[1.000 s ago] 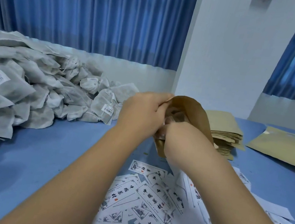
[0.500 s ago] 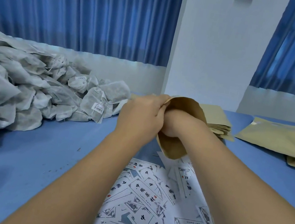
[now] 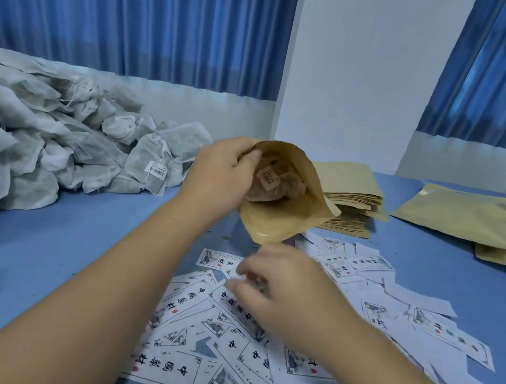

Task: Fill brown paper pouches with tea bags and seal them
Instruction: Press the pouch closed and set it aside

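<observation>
The left hand (image 3: 217,176) holds the brown pouch (image 3: 287,217) above the middle of the counter (image 3: 33,255), grip clamped on the left rim of the mouth. The pouch's long axis tilts, with the mouth up and toward the person. A tea bag (image 3: 276,185) lies inside. The right hand (image 3: 281,294) hovers over the printed labels (image 3: 168,372), just below the pouch's bottom edge. Blur hides whether its grip is apart or together. It is probably the free hand for the next move.
</observation>
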The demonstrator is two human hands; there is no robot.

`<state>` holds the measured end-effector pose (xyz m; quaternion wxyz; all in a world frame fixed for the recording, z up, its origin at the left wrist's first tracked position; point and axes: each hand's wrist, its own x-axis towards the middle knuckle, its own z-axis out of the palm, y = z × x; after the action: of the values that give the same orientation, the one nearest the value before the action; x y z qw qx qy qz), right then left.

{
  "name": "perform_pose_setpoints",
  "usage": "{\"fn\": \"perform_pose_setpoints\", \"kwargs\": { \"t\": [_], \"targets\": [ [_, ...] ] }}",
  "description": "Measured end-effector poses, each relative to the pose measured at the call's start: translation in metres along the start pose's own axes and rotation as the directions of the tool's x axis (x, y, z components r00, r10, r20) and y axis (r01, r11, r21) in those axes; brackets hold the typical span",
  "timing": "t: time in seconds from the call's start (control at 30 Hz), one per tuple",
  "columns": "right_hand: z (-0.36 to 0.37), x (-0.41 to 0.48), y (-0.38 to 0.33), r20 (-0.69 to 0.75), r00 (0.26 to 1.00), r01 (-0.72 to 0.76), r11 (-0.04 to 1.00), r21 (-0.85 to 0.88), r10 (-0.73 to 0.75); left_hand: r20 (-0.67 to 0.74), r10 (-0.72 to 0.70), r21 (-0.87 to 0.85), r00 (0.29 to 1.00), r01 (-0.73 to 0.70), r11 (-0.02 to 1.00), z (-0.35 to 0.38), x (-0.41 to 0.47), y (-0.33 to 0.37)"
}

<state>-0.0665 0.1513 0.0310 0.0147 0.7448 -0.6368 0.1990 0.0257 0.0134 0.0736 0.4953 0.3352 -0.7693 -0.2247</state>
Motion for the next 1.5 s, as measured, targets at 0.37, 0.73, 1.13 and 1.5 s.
{"fn": "perform_pose_setpoints", "kwargs": {
  "t": [0.37, 0.73, 1.13, 1.5],
  "targets": [
    [0.014, -0.011, -0.005, -0.061, 0.996, 0.044, 0.976, -0.214, -0.058, 0.090, 0.057, -0.014, 0.994, -0.056, 0.998, -0.001, -0.005, 0.010],
    [-0.032, 0.005, 0.005, -0.525, 0.819, -0.198, 0.973, 0.120, 0.231, 0.017, 0.008, -0.064, 1.000, -0.007, 0.998, 0.007, -0.005, 0.009],
    [-0.025, 0.081, 0.006, -0.046, 0.961, -0.255, 0.806, -0.535, 0.273, 0.074, 0.016, -0.072, 0.997, -0.011, 0.997, 0.011, -0.001, 0.009],
    [-0.031, 0.106, 0.018, 0.300, 0.929, -0.044, 0.868, -0.494, 0.217, 0.088, -0.028, -0.114, 0.996, 0.038, 0.993, 0.008, 0.000, 0.007]
  ]
}}
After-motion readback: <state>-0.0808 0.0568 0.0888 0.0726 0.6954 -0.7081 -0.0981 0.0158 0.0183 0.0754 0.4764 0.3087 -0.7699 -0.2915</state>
